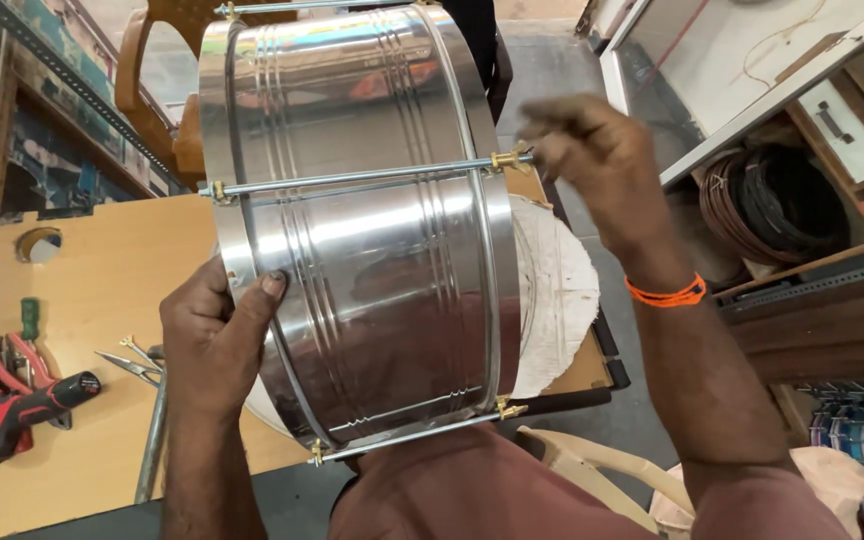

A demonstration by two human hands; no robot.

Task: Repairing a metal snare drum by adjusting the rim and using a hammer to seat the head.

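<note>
A shiny steel drum shell point(362, 230) with ribbed bands lies on its side in front of me, over a wooden workbench point(102, 270). Threaded tension rods point(352, 178) run across it, ending in brass nuts. My left hand point(214, 335) grips the shell's left rim, thumb on the metal. My right hand point(592, 165) pinches the brass nut point(508, 159) at the right end of the upper rod; an orange thread circles that wrist. A pale drum skin point(557, 290) sticks out beyond the right rim.
A red cordless drill point(12, 405), a green-handled screwdriver point(29, 318) and pliers point(127, 365) lie on the bench's left. An orange plastic chair point(157, 110) stands behind the drum. Coiled cables point(767, 205) sit in a shelf at right.
</note>
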